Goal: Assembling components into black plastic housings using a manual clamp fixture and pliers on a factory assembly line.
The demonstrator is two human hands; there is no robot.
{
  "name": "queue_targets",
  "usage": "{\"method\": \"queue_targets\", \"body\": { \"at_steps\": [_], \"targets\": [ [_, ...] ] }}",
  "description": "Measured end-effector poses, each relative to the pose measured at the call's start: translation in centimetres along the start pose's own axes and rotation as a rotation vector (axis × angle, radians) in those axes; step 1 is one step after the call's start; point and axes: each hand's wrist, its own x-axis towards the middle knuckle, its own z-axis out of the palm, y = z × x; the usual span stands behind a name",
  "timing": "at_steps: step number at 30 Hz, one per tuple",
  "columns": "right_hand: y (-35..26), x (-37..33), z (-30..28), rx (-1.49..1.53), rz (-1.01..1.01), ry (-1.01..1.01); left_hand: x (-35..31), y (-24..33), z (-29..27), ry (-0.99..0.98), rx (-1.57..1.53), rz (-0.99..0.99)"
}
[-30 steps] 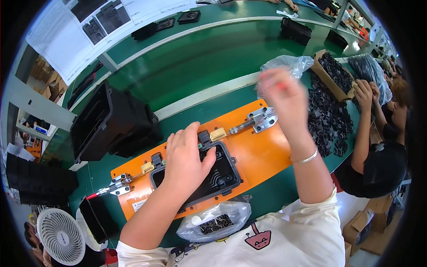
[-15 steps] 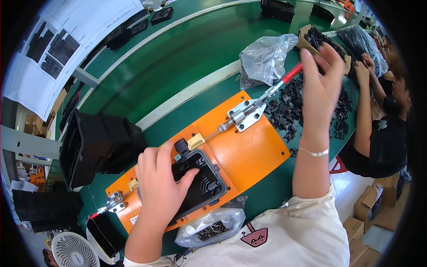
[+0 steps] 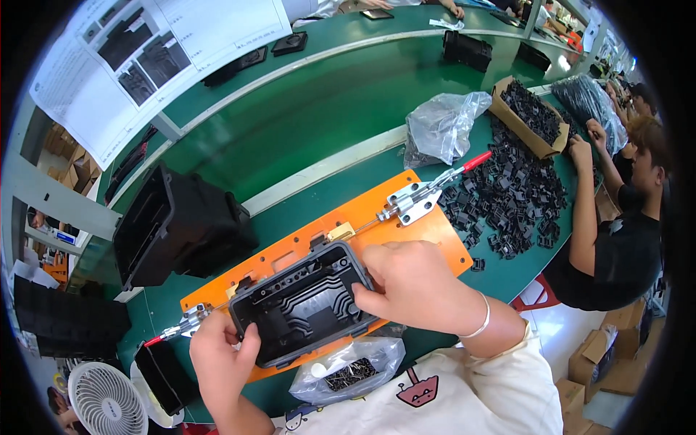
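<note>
An open black plastic case (image 3: 308, 308) with ribbed lines inside is held at both ends, tilted over the orange fixture plate (image 3: 428, 235). My left hand (image 3: 223, 355) grips its left end, thumb over the rim. At the right end my right hand (image 3: 413, 283) pinches the wall, its thumb inside the rim. A toggle clamp with a red handle (image 3: 477, 161) stands at the plate's far right. Another toggle clamp (image 3: 185, 324) sits at the left end, partly behind my left hand. A brass-coloured block (image 3: 341, 231) lies beside the case's far edge.
Loose black clips (image 3: 507, 199) cover the bench at right, near a cardboard box of clips (image 3: 533, 127) and a clear plastic bag (image 3: 444, 127). Stacked black cases (image 3: 177, 228) stand left. A bag of screws (image 3: 348, 370) lies in front. A co-worker (image 3: 616, 239) sits at right.
My right hand has left the red clamp handle and come down to the case's right end. The handle now lies lower. The case is lifted and tilted, and my left hand has shifted to its left end.
</note>
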Motion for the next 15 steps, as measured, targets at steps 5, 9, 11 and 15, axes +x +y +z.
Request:
{"method": "queue_targets", "body": {
  "at_steps": [5,9,11,15],
  "targets": [
    [-0.8,-0.3,0.2,0.053,0.008,-0.027,-0.2,-0.7,0.3,0.016,-0.212,-0.052],
    [-0.1,-0.6,1.1,0.179,-0.045,0.135,-0.2,-0.1,0.4,0.015,-0.264,-0.079],
    [0.1,-0.6,1.5,0.257,-0.058,0.149,-0.2,0.6,0.0,-0.012,-0.266,-0.169],
    [0.4,-0.6,1.5,0.302,-0.009,0.113,-0.1,-0.4,0.6,0.007,-0.198,-0.035]
  ]
}}
